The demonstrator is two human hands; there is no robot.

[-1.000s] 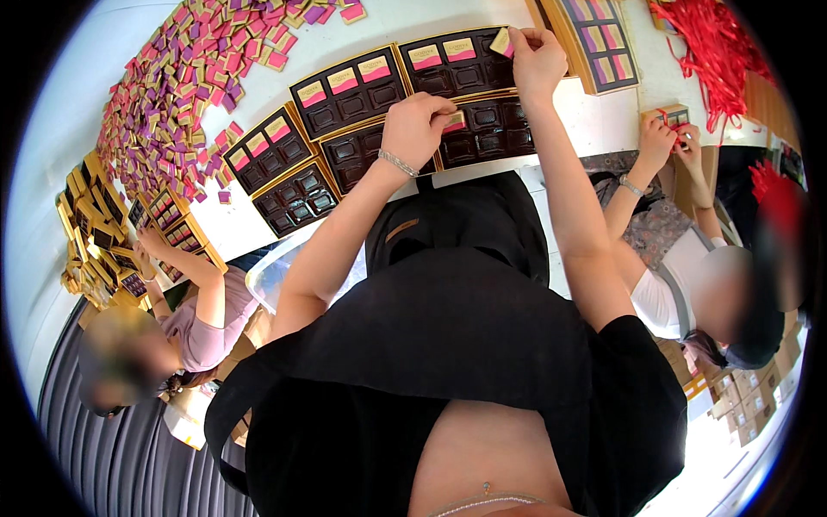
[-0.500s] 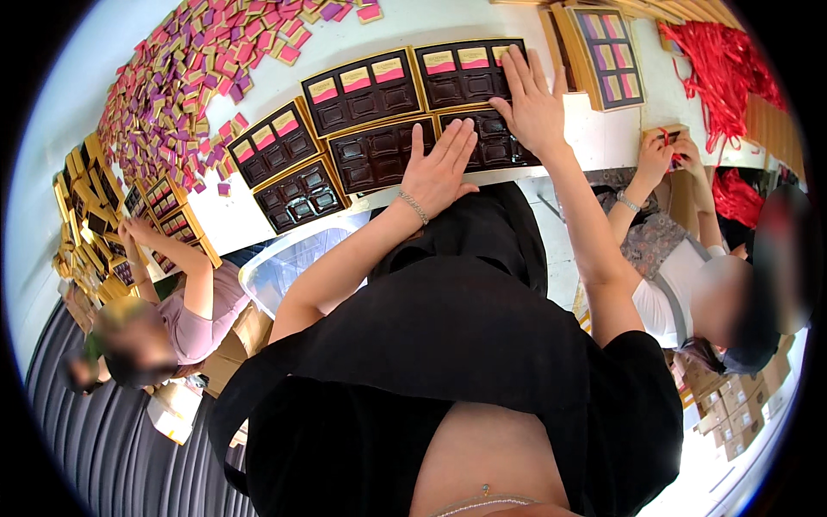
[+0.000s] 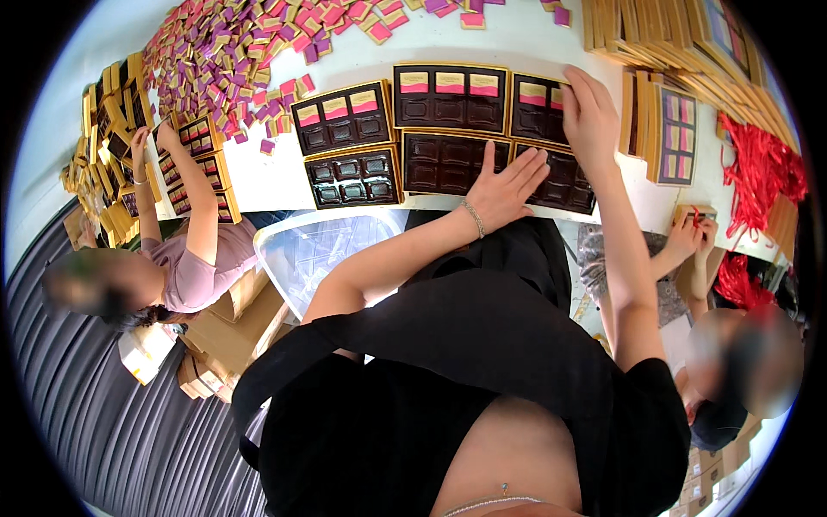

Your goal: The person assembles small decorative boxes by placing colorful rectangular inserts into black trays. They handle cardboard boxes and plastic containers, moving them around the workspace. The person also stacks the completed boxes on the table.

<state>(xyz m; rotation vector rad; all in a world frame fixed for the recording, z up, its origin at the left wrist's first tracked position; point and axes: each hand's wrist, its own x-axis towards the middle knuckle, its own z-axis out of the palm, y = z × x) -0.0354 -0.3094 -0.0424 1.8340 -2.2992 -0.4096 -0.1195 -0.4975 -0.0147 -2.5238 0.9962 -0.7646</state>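
Several gold-edged boxes stand in two rows on the white table. Each has a dark tray with moulded hollows. In the far row, the left box (image 3: 340,119), middle box (image 3: 450,102) and right box (image 3: 534,116) carry pink-and-gold squares along their upper hollows. The near left box (image 3: 353,178), near middle box (image 3: 435,162) and near right box (image 3: 564,185) show bare hollows. My left hand (image 3: 504,194) lies open across the adjoining near middle and right boxes. My right hand (image 3: 593,125) bends its fingers together over the far right box's third square; its fingertips are partly hidden.
Loose pink and purple squares (image 3: 250,60) are heaped at the back left. Stacked boxes (image 3: 663,39) and red ribbons (image 3: 758,177) are at the right. A clear plastic bin (image 3: 323,250) sits below the table edge. Co-workers handle boxes on both sides.
My right hand has gone from flat and spread to bent fingers at the far right box's right side. My left hand stays on the near boxes. The whole view has shifted.
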